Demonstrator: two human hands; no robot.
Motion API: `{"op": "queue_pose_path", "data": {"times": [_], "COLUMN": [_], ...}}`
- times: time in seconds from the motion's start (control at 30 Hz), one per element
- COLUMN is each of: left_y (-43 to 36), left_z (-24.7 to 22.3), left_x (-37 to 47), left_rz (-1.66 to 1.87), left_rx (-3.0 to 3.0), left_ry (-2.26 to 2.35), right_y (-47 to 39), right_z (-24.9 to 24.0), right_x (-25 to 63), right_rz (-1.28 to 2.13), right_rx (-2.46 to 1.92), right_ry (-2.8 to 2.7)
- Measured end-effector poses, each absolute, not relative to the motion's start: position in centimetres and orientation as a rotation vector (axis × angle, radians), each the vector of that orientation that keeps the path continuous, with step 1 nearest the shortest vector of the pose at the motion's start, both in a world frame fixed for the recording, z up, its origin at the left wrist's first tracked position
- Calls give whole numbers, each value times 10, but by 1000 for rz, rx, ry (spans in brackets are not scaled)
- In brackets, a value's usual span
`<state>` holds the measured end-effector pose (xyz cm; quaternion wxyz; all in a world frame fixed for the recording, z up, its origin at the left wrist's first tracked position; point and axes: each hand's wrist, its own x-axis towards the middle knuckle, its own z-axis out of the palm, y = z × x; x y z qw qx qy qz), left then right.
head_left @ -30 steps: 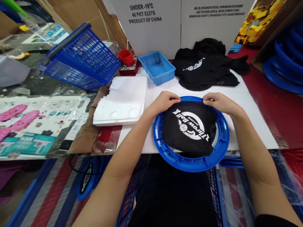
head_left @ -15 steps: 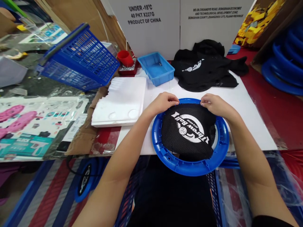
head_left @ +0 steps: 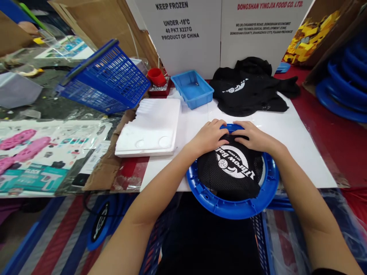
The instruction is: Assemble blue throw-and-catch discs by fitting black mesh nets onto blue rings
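Note:
A blue plastic ring (head_left: 233, 211) lies at the near edge of the white work surface, partly overhanging it. Across its opening is a black mesh cloth (head_left: 226, 187) with a white "Throw Ball" print. At the ring's far side my left hand (head_left: 210, 135) curls its fingers over the rim and the cloth's edge, thumb on the mesh. Close beside it, my right hand (head_left: 254, 136) grips the same stretch, its thumb also on the mesh. The fingers of both hands hide part of the far rim. More black printed mesh cloths (head_left: 243, 93) lie in a pile beyond the ring.
Behind the ring stand a light-blue tray (head_left: 197, 102) and a red cup (head_left: 156, 77). To the left are a white foam block (head_left: 146, 131) and a tilted blue basket (head_left: 109, 80). Blue rings (head_left: 341, 101) are stacked at right. A white carton (head_left: 186, 49) closes off the back.
Both hands have come together at the middle of the far rim, thumbs now on the mesh. The view has tipped up slightly; the ring stays in about the same place.

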<state>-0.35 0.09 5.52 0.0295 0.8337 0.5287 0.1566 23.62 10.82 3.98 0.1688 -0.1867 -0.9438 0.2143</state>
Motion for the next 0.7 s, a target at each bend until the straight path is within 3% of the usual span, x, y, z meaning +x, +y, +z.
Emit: {"op": "queue_pose_path", "data": {"times": [0.13,0.37,0.7], "left_y": [2,8,19], "left_z": [59,62,49], "left_x": [-6,-23,-34], "left_rz": [511,882,907], "left_rx": [2465,1938,1649], "left_ry": [1647,1491,1394], "right_y": [106,96,106], "right_z": [40,58,56], "right_x": [235,226,221], "right_rz": [629,920,964], "right_rx": [-539,-722,-764], "right_ry": [-2680,-2444,-2485]}}
